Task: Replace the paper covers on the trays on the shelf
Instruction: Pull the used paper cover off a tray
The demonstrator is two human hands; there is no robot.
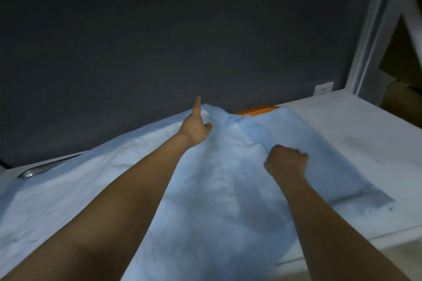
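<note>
A light blue paper cover (pixel 219 178) lies crumpled across the white shelf (pixel 342 134) and hides most of what is under it. My left hand (pixel 195 129) reaches to the cover's far edge, where the paper is bunched up against it. Its index finger sticks straight out while the thumb and other fingers curl at the fold. My right hand (pixel 285 161) is a closed fist on the cover's right half, at the end of a crease, gripping the paper. A metal tray (pixel 29 172) shows its rim at the left. An orange tray (pixel 255 110) peeks out behind the cover.
A dark wall (pixel 159 29) rises right behind the shelf. The white shelf upright (pixel 370 41) stands at the right, with a wall socket (pixel 323 90) beside it. Bare white shelf surface lies to the right of the cover.
</note>
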